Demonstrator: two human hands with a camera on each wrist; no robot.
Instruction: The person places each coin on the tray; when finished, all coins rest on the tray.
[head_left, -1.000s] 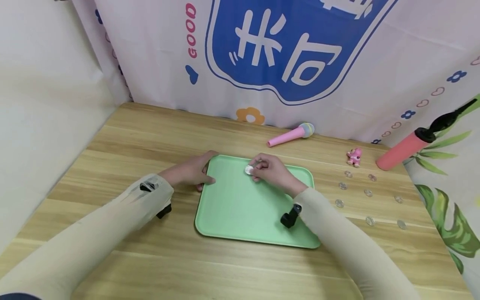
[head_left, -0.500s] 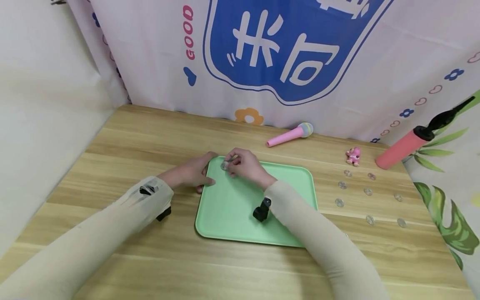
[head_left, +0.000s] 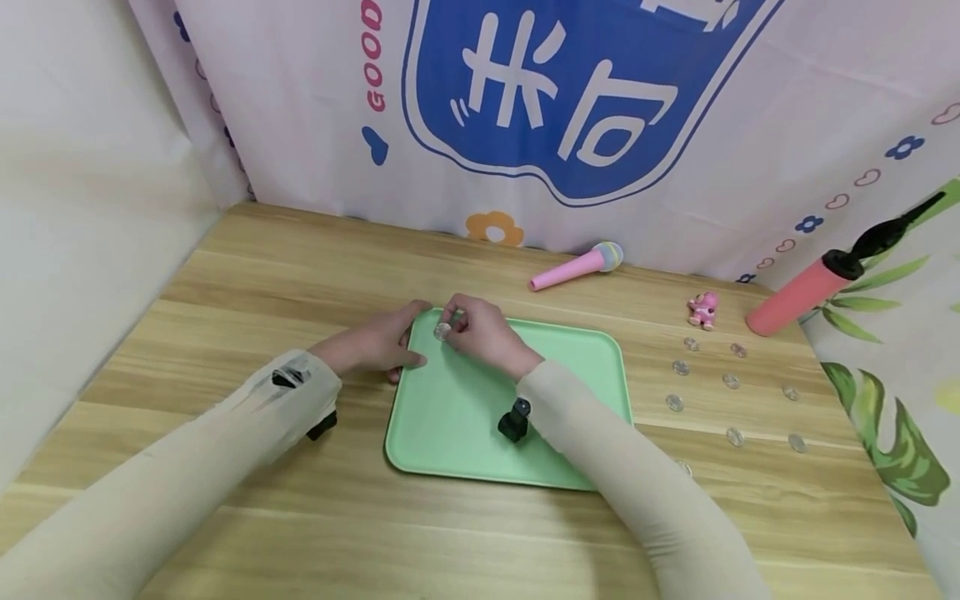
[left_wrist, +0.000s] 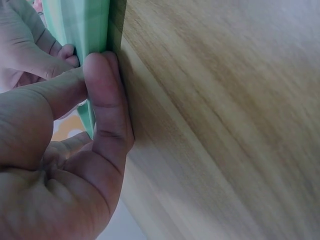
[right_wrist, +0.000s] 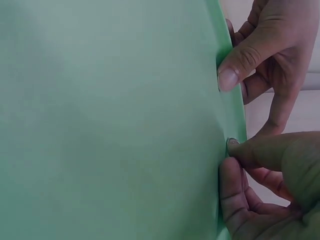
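Observation:
A light green tray point(head_left: 442, 425) lies flat on the wooden table. My left hand point(head_left: 378, 340) grips its left edge near the far corner, thumb over the rim and fingers on the outer side, as the left wrist view shows for the tray point(left_wrist: 77, 25). Over that same far-left corner, my right hand point(head_left: 482, 335) pinches a small silvery coin point(head_left: 442, 332) between thumb and fingers. In the right wrist view the coin point(right_wrist: 232, 142) sits right at the tray's raised rim, mostly hidden by the fingertips.
Several similar coins point(head_left: 674, 403) lie spread on the table right of the tray. Behind them are a small pink figurine point(head_left: 702, 310) and a red pump with a black end point(head_left: 798, 293). A pink toy microphone point(head_left: 576, 267) lies beyond the tray, before a printed curtain point(head_left: 300, 125).
My right hand has carried the coin leftward across the tray to its far-left corner, slowing over the last half second. The left hand keeps its hold on the tray edge.

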